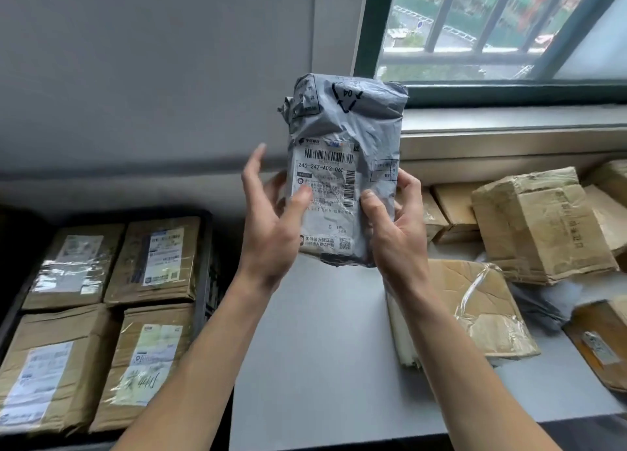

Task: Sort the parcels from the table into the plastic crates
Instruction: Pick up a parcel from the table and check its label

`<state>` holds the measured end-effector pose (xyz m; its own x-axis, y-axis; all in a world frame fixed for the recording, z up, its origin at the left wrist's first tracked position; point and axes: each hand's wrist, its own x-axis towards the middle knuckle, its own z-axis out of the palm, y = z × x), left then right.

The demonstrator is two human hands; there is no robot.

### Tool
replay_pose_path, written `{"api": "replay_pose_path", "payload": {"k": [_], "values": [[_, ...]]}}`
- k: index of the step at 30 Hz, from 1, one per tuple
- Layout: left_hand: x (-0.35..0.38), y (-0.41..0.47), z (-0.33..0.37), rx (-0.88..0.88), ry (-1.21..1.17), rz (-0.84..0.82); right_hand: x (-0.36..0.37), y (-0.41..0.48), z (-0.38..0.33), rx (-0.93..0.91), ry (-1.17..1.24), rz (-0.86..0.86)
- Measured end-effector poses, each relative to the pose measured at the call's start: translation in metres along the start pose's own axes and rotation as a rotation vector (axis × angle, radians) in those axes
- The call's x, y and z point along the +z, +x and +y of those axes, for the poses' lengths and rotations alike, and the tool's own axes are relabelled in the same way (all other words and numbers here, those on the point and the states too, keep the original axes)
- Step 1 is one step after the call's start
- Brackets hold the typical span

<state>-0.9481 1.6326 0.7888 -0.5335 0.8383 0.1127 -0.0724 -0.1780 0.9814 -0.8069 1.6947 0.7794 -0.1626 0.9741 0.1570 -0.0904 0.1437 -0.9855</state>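
A grey plastic mailer parcel (346, 151) with a white shipping label is held upright in front of me, above the grey table (322, 348). My left hand (271, 226) holds its lower left edge, thumb pressed on the label and fingers behind it. My right hand (393, 223) grips the lower right edge with the thumb on the front. To the left stands a dark plastic crate (205, 264) that contains several brown cardboard parcels (152, 260).
Several brown cardboard parcels lie on the right part of the table: a large box (539, 226), a flat taped one (481, 308), smaller ones along the wall. A window ledge (509, 138) runs behind them. A grey wall stands behind the crate.
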Motion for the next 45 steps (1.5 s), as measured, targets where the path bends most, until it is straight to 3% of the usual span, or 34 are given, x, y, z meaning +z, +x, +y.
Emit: {"api": "replay_pose_path", "payload": {"k": [6,11,17,26,37,45], "values": [[0.032,0.054,0.088,0.254,0.008,-0.096,-0.007,0.032,-0.074,-0.203,0.026,-0.114],[0.070,0.057,0.158,0.289,-0.140,-0.114,-0.020,0.060,-0.140,-0.325,0.093,-0.139],[0.126,0.047,0.252,0.311,-0.112,-0.117,-0.053,0.084,-0.227,-0.431,0.201,-0.139],[0.217,0.018,0.378,0.597,-0.142,-0.083,-0.117,0.119,-0.365,-0.714,0.275,-0.136],[0.276,-0.003,0.433,0.737,-0.197,-0.079,-0.164,0.135,-0.437,-0.942,0.281,-0.097],[0.292,-0.004,0.441,0.808,-0.230,-0.051,-0.175,0.138,-0.451,-1.031,0.269,-0.132]]}}
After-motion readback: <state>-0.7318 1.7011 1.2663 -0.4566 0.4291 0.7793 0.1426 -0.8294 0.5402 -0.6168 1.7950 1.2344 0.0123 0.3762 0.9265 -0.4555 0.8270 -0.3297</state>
